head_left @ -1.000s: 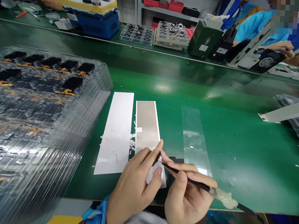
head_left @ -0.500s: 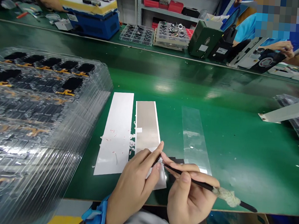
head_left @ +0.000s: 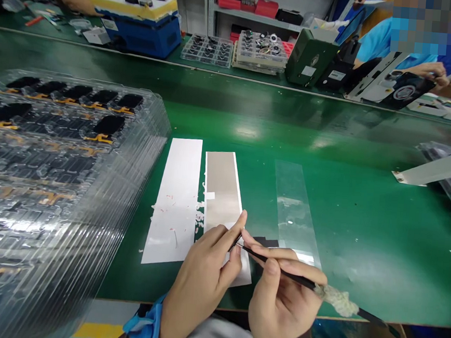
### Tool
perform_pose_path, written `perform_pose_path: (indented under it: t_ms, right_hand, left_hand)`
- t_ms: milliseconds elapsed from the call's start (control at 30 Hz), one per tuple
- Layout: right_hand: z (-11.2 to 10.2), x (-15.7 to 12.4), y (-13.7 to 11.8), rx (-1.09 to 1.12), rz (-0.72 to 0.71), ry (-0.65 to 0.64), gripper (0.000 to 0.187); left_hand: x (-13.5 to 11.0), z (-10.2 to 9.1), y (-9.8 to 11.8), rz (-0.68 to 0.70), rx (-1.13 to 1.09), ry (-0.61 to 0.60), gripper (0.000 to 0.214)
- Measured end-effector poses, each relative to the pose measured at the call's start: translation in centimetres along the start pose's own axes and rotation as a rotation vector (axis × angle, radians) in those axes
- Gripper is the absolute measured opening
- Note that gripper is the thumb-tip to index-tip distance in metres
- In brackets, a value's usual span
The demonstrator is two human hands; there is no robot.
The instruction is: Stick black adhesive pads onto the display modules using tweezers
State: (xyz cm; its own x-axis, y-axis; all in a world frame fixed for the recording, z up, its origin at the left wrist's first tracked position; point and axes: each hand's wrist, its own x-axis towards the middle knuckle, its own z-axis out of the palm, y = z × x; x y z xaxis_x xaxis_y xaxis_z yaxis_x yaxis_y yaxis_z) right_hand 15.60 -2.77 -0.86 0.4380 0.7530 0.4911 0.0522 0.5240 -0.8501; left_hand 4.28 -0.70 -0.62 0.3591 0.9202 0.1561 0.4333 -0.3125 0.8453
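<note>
1. While both hands work close together at the near edge of the bench, the left hand [head_left: 198, 284] and the right hand [head_left: 281, 303] nearly meet at their fingertips.
2. The right hand holds slim black tweezers [head_left: 276, 265] in a narrow pencil grip. Their tips reach toward the left hand's fingers, and a grey fibrous wrap [head_left: 336, 300] surrounds the shaft behind the hand.
3. The left thumb and forefinger [head_left: 236, 232] form a narrow pinch over the near end of a silver sheet [head_left: 220, 187]. (Whether they hold a small piece there is too hard to tell.)
4. The silver sheet lies flat on the green bench mat [head_left: 343, 261], with its near end under the left hand.
5. A white strip [head_left: 174, 199] scattered with small paper scraps lies just left of the silver sheet. A clear film strip [head_left: 294, 211] lies to its right.
6. A tall stack of clear plastic trays [head_left: 57, 171] holding black parts fills the left side.
7. A blue wristband [head_left: 146, 324] circles the left wrist.
8. Across the far bench, a co-worker's hand [head_left: 432, 70] rests on a black device [head_left: 409, 90].
</note>
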Motion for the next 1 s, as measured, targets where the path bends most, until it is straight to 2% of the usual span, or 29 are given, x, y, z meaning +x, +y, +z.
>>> perform_pose_path:
  t_ms: [367,500,600,700,800,933,1000]
  right_hand:
    - [-0.3,0.0,0.1,0.039,0.026,0.044,0.019]
    - [-0.4,0.6,-0.3,0.082,0.018,0.080,0.016]
    - [-1.2,1.2,-0.4,0.096,0.016,0.053,0.015]
    - [-2.7,2.2,-0.3,-0.027,0.038,-0.090,0.017]
    - [-3.7,3.5,-0.4,-0.219,0.157,-0.345,0.011]
    - [-2.4,5.2,-1.3,-0.188,0.321,-0.790,0.001]
    - [-1.0,6.2,-1.8,-0.169,0.351,-0.893,0.012]
  left_hand:
    - [-0.1,-0.1,0.1,-0.046,-0.041,-0.017,0.054]
    - [-0.1,-0.4,0.4,-0.071,-0.156,0.000,0.044]
    - [-0.1,-0.6,0.8,-0.096,-0.239,0.013,0.038]
    - [-0.3,-1.0,1.0,-0.120,-0.269,0.064,0.040]
    - [-0.6,-1.5,1.0,-0.045,-0.286,0.111,0.044]
    - [-0.5,-2.7,0.8,0.004,-0.331,0.047,0.044]
    - [-0.4,-3.6,0.9,-0.026,-0.358,0.010,0.046]
